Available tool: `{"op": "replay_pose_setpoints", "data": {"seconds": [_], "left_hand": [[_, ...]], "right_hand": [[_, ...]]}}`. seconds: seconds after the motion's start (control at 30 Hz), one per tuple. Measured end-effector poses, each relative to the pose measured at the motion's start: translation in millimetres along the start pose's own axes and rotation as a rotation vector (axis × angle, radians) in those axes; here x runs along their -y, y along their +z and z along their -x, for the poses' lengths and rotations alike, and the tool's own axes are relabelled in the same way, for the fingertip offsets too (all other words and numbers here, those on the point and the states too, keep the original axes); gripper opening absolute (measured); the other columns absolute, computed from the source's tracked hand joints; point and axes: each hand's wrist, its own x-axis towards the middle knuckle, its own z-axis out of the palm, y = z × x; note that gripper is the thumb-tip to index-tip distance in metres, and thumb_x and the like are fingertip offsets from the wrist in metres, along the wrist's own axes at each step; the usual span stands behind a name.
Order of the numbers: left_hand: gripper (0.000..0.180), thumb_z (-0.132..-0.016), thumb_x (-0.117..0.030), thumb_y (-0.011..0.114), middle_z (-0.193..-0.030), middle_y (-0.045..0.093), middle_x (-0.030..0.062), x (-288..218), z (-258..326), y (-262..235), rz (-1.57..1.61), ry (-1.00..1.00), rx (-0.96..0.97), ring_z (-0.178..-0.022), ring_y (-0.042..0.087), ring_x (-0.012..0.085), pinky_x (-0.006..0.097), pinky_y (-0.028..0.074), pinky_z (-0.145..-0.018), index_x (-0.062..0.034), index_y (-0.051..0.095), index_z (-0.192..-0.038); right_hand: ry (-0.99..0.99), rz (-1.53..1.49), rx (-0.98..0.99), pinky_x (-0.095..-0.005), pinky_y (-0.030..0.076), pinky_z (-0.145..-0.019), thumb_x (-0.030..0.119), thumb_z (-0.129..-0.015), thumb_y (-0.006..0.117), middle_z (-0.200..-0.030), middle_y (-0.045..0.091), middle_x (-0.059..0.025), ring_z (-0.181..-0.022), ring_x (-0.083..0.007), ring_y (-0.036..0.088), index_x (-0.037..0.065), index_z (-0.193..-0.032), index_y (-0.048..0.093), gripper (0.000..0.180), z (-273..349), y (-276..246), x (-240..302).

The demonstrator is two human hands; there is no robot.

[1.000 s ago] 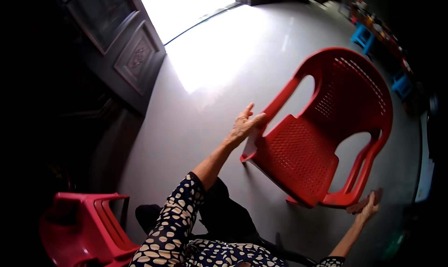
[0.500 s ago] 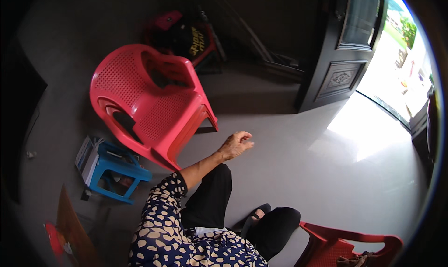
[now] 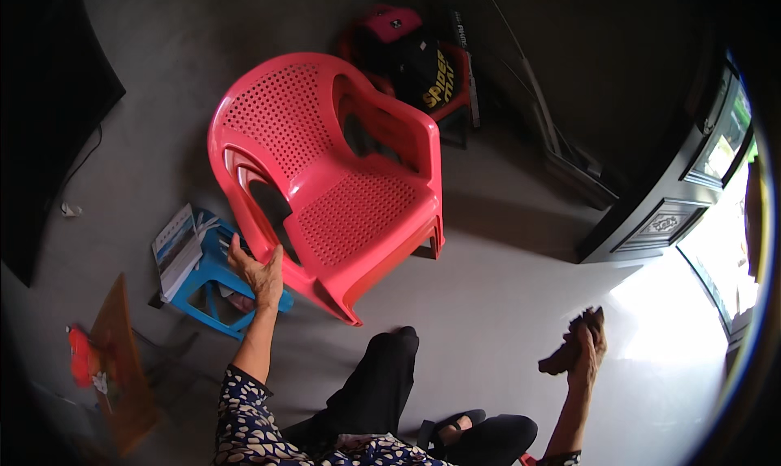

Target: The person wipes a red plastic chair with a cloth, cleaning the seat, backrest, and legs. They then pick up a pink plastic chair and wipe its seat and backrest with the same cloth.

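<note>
A pink-red plastic armchair (image 3: 358, 218), its seat and back pierced with small holes, stands ahead of me; another seems stacked under it. My left hand (image 3: 259, 275) reaches up beside its near armrest, thumb and fingers apart and nothing held. Whether the fingertips touch the armrest I cannot tell. At the right, my right hand (image 3: 592, 352) is closed around a crumpled dark brown cloth (image 3: 563, 357), held above the floor. Just beyond my left hand is a blue plastic stool (image 3: 213, 283) with papers (image 3: 179, 250) on it.
Behind the armchair, a black bag (image 3: 419, 71) with yellow lettering rests on a red seat. A dark panelled door (image 3: 663, 222) stands ajar at the right, with sunlight on the floor. A wooden board (image 3: 122, 368) is at lower left; a dark screen-like panel (image 3: 49, 124) is at far left.
My left hand has moved from in front of the armchair to its left armrest. My right hand has come into view with the brown cloth, seen before on a red chair. The view has shifted left.
</note>
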Motion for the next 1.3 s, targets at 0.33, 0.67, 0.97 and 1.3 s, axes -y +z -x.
{"op": "replay_pose_setpoints", "data": {"seconds": [0.33,0.67,0.97,1.3], "left_hand": [[0.036,-0.080,-0.012,0.073,-0.100,0.062,0.0036,4.3,-23.6,-9.1,0.719,-0.568,0.363,-0.090,0.057,0.0121,0.026,0.047,-0.083,-0.0027,0.060,-0.112],[0.040,-0.080,-0.013,0.064,-0.084,0.060,0.0067,0.2,-35.2,-0.5,0.766,-0.601,0.317,-0.078,0.060,0.0172,0.030,0.048,-0.078,0.0045,0.057,-0.114],[0.045,-0.081,-0.020,0.057,-0.069,0.050,0.0018,-48.1,-93.6,-57.9,0.892,-0.458,0.325,-0.064,0.050,0.0120,0.030,0.048,-0.066,0.0038,0.055,-0.118],[0.045,-0.086,-0.013,0.053,-0.079,0.050,0.0025,-89.3,-154.1,-108.7,1.060,-0.388,0.536,-0.068,0.047,0.0124,0.029,0.041,-0.062,0.0086,0.048,-0.125]], "right_hand": [[-0.160,-0.121,0.622,-0.0292,0.048,-0.077,0.022,-0.089,0.061,-0.101,0.060,-0.0095,-0.090,-0.0183,0.057,0.000,-0.125,0.052,0.043,-200.6,285.6,-8.6],[-0.121,-0.268,0.688,-0.0277,0.049,-0.080,0.011,-0.087,0.062,-0.109,0.063,-0.0081,-0.094,-0.0145,0.060,-0.001,-0.138,0.043,0.056,-249.2,429.5,-40.0],[-0.221,-0.349,0.690,-0.0276,0.049,-0.082,0.010,-0.088,0.061,-0.108,0.062,-0.0071,-0.093,-0.0149,0.060,-0.002,-0.127,0.054,0.042,-221.4,424.3,74.6],[-0.173,-0.545,0.623,-0.0260,0.050,-0.068,0.010,-0.084,0.066,-0.087,0.065,-0.0100,-0.076,-0.0187,0.062,-0.006,-0.118,0.057,0.038,-207.7,400.5,118.5]]}}
